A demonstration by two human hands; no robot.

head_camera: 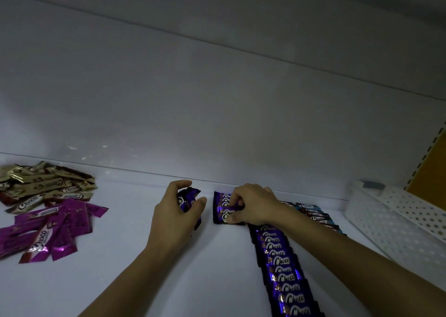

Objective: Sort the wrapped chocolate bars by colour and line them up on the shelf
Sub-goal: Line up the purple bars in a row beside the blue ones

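Two hands at work on a white shelf [144,268], centre of frame.
The left hand [176,210] curls its fingers round a bunch of dark purple bars [187,199]. Thumb and fingertips of the right hand [253,205] pinch a bar of the short purple row [223,208]. The long purple row [282,268] runs to lower right, the blue row [313,214] beside it. The magenta pile [48,230] and gold pile [45,184] lie at left, and the perforated basket [386,220] at right.

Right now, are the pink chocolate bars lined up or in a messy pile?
Messy pile. The pink bars overlap and point different ways, none in a neat row.
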